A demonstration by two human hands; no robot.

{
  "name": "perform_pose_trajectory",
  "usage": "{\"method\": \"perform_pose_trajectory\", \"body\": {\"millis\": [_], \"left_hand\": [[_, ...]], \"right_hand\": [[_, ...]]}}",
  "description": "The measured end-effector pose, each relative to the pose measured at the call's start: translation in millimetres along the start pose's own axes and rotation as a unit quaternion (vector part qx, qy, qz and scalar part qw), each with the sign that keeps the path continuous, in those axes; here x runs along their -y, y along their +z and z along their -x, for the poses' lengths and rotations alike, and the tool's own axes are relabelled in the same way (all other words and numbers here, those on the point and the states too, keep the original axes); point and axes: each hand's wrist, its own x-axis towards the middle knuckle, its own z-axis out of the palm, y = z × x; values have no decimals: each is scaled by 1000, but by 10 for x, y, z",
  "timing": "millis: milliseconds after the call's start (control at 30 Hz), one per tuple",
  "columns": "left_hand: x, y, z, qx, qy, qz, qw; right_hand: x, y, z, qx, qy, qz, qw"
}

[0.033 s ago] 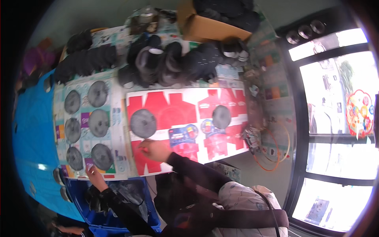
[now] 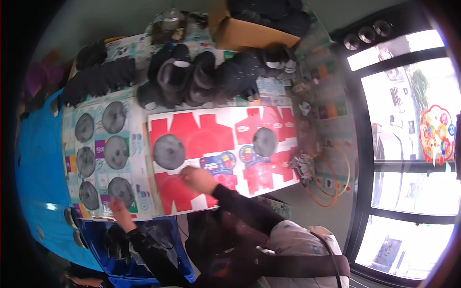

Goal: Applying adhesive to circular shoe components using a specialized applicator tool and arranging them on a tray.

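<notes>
My left hand [image 2: 120, 211] is at the near edge of a patterned sheet [image 2: 103, 179], its fingertips by the lower rim of a dark grey round disc [image 2: 120, 190]. Its fingers are blurred. Several such discs lie in two columns on that sheet. My right hand [image 2: 198, 180] hovers over a red and white printed cardboard sheet [image 2: 192, 197], just right of and below a larger grey disc [image 2: 169, 151]. Its fingers are curled together; whatever they may hold is too small or blurred to see. Another grey disc [image 2: 265, 142] lies farther right on the red sheet.
Rows of stacked black rounded parts [image 2: 206, 77] line the table's back, with a cardboard box [image 2: 259, 34] of dark items behind. A blue crate [image 2: 185, 259] holding dark pieces and clear plastic stands below the near edge. Blue sheeting [image 2: 41, 177] lies left; a glass door [image 2: 408, 125] stands right.
My right hand has shifted slightly right, away from the larger disc. My left hand has moved a little, its fingers now nearer the lower disc. The whole view has shifted slightly.
</notes>
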Motion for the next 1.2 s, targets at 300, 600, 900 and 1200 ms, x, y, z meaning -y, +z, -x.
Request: {"method": "perform_pose_trajectory", "body": {"millis": [300, 600, 900, 1200], "left_hand": [[-2622, 2358, 1684, 242, 109, -52, 963], [-2520, 2844, 1282, 124, 186, -170, 960], [-2864, 2688, 597, 144, 324, -382, 854], [-3032, 2803, 553, 346, 472, -386, 714]], "right_hand": [[-2032, -2862, 1040, -181, 143, 260, 938], [-2714, -2919, 683, -58, -32, 354, 933], [-2336, -2952, 517, -8, -59, 380, 923], [-2125, -3069, 183, 86, -53, 384, 918]]}}
